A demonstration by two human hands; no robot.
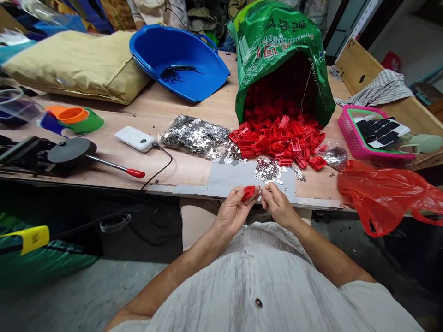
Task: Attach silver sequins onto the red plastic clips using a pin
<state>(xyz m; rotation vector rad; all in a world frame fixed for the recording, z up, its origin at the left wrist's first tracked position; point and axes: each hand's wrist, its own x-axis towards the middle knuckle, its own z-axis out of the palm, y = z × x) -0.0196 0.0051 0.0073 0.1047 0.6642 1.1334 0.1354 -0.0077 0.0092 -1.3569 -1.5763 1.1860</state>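
Observation:
My left hand point(234, 210) is closed on a small red plastic part point(248, 192) at the table's front edge. Close beside it, my right hand point(276, 204) pinches with thumb and forefinger near the part's right end; a tiny piece seems to be between the fingertips, too small to name. Just beyond the hands, a pile of small shiny metal pieces point(268, 170) lies on a grey sheet point(224, 177). Behind it, many like red parts point(277, 138) spill from the mouth of a green woven sack point(277, 46).
A clear bag of metal pieces point(197, 136), a white power bank point(134, 139) with a cable, and a hand-lever tool point(71, 153) are to the left. A blue basin point(194, 87) stands behind. At right are a pink basket point(349, 133) and a red plastic bag point(387, 191).

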